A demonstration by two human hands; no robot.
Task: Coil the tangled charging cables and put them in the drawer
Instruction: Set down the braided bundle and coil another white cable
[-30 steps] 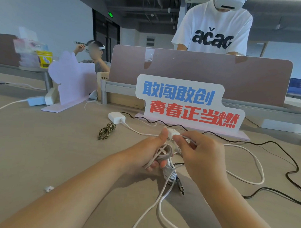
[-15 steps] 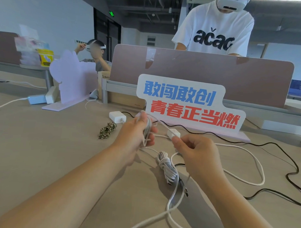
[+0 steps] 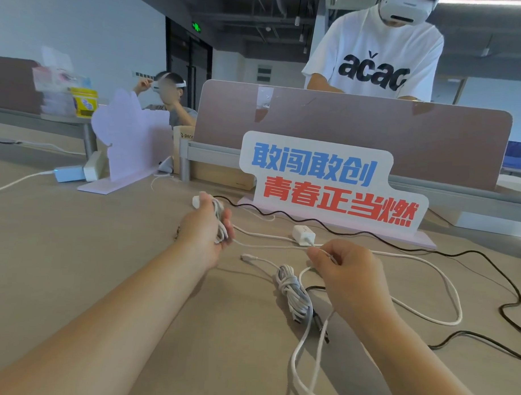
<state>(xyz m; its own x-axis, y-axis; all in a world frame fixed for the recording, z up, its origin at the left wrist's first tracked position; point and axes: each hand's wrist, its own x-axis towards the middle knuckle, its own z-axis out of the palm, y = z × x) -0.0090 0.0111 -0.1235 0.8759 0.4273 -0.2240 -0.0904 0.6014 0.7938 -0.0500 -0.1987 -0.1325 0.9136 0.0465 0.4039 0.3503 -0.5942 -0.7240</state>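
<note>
My left hand (image 3: 206, 231) grips a small coil of white cable (image 3: 220, 222), raised over the desk. From it a white cable strand (image 3: 269, 245) runs taut to my right hand (image 3: 339, 268), which pinches it between thumb and fingers. A white charger block (image 3: 303, 235) lies on the desk just behind that strand. A knotted bundle of white cable (image 3: 293, 290) lies between my forearms, with loose white cable (image 3: 304, 355) trailing toward me. A black cable (image 3: 429, 247) snakes across the right side. No drawer is in view.
A slogan sign (image 3: 327, 182) stands behind the cables, a lilac cut-out sign (image 3: 128, 139) to its left. A desk divider (image 3: 359, 135) runs behind them, with a standing person (image 3: 373, 53) and a seated person (image 3: 168, 96) beyond. Another white adapter (image 3: 69, 173) lies far left.
My left hand lifted away to the left with the small coil, and the strand pulled taut between both hands. The knotted bundle dropped onto the desk. The charger block now lies free.
</note>
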